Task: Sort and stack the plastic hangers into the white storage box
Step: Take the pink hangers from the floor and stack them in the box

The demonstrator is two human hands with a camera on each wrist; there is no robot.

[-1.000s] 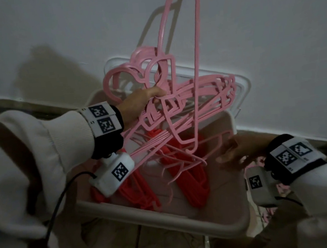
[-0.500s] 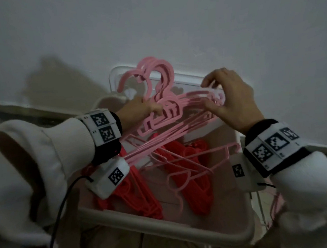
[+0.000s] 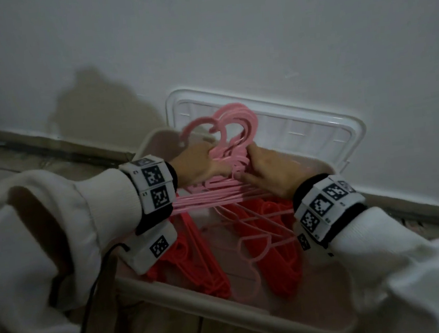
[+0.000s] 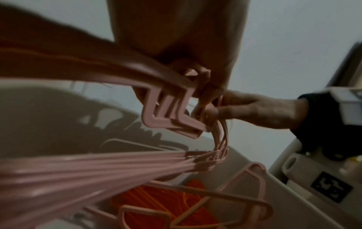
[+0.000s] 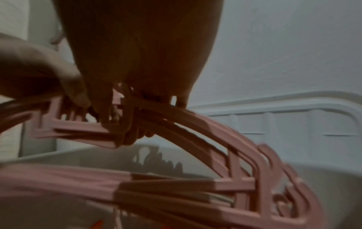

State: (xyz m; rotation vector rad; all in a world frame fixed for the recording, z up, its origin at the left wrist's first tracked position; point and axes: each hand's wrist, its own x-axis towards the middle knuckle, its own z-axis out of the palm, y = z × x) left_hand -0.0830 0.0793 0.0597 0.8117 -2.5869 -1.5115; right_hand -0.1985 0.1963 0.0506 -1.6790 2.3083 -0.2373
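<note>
Both hands hold one bundle of pink hangers [image 3: 231, 189] over the white storage box [image 3: 228, 309]. My left hand [image 3: 202, 165] grips the bundle just left of the hooks [image 3: 238, 121]. My right hand [image 3: 267, 172] grips it just right of them, fingers curled round the shoulders. In the left wrist view the pink hangers [image 4: 166, 114] run under my palm, with the right hand [image 4: 254, 111] beyond. The right wrist view shows the pink hangers [image 5: 195, 155] fanned below my fingers. Red hangers [image 3: 274, 258] and a loose pink hanger [image 3: 251, 247] lie inside the box.
The box lid [image 3: 304, 130] leans open against the grey wall [image 3: 225, 30] behind the box. A black cable [image 3: 91, 296] hangs from my left wrist over the box's near left corner. A dark skirting strip [image 3: 35, 147] runs along the floor at left.
The upright hanger was folded down into the bundle. My right hand rose from the box's right edge, reached the bundle and now grips it beside the hooks. The bundle has lowered toward the box.
</note>
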